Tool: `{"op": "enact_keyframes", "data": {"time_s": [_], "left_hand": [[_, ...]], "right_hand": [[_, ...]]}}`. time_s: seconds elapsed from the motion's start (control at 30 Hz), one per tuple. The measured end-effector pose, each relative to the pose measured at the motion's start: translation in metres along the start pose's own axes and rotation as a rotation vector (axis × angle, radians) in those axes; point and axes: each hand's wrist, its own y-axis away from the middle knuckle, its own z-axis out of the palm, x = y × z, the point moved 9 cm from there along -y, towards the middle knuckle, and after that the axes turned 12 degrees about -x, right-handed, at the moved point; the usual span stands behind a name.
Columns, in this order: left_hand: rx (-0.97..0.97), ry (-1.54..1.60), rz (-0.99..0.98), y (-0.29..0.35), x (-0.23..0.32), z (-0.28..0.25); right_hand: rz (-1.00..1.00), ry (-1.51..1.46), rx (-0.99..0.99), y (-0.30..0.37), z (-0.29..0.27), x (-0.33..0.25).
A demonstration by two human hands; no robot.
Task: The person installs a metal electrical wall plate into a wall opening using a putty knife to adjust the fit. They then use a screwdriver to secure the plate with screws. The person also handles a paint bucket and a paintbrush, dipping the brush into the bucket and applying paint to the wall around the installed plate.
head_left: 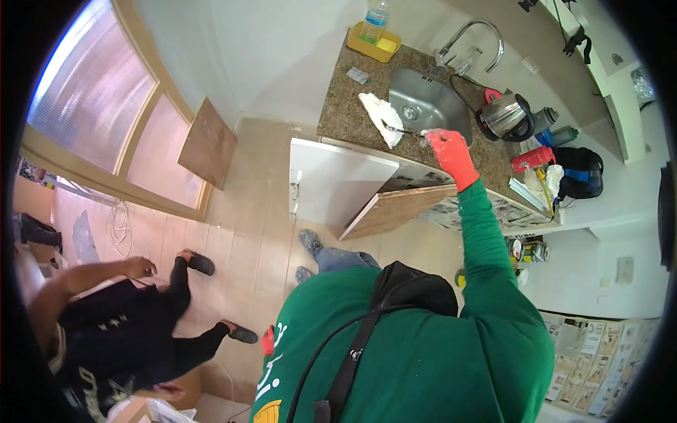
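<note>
My right hand (448,154), in a red glove, reaches over the front edge of the granite counter (337,106). Its fingers are closed on the end of a thin dark tool (403,130), whose kind is too small to make out. The tool's far end lies at a crumpled white cloth (379,118) beside the steel sink (430,99). Down by my side, my left hand (268,340) in a red glove shows only in part past my green sleeve. How its fingers are held cannot be seen.
An open white cabinet door (335,185) and a wooden panel (395,210) stand below the counter. A kettle (504,116), a faucet (471,28) and a yellow tray (374,46) with a bottle are on top. Another person (120,324) sits at the left.
</note>
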Motion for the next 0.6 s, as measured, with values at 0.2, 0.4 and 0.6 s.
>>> {"op": "enact_keyframes", "data": {"time_s": [0.2,0.4,0.6], "left_hand": [[0.173,1.182,-0.324,-0.028,0.013,-0.027],[0.159,0.772,-0.152,-0.075,0.027,-0.069],[0.126,-0.098,0.065,-0.092,0.050,-0.085]], "right_hand": [[0.437,-1.178,0.025,-0.009,-0.022,0.090],[0.536,-1.286,0.139,0.009,-0.017,0.188],[0.281,-0.457,0.029,-0.018,-0.051,0.095]]}}
